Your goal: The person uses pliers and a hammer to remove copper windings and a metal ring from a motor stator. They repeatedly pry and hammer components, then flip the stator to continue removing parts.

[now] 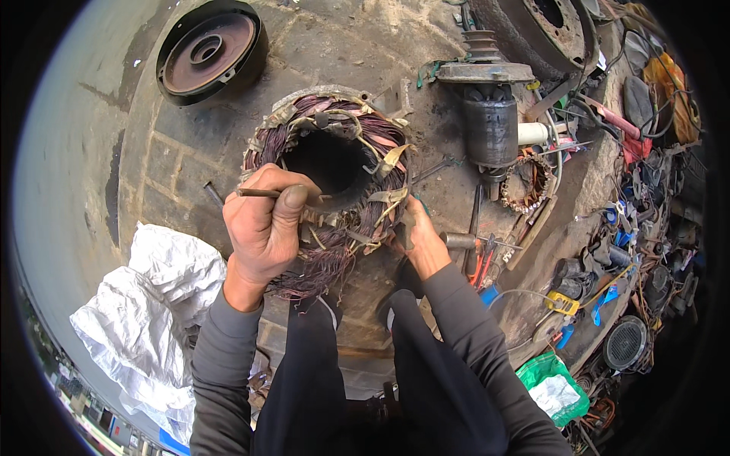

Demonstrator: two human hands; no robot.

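On the stained ground, the wire-wound stator is sitting at twelve o'clock from my legs, its dark bore opening up toward me. Taking that bore as the clock's centre, a rotor with a stepped pulley is lying just short of three o'clock, and a round metal housing is resting between ten and eleven, both well apart from my work. At six o'clock a tangle of reddish-brown wire is spilling off the winding. My right hand is bracing the outer side near four o'clock; its fingertips are going out of sight, so I cannot tell whether it is gripping or only pressing. My left hand, over the rim near eight o'clock, is pinching a thin rod firmly between thumb and fingers, and the rod is pointing toward three. I judge that I am working its tip at the bore's near edge; the next move is probably calling for a steady stator and small, careful pressure, sparing the wires.
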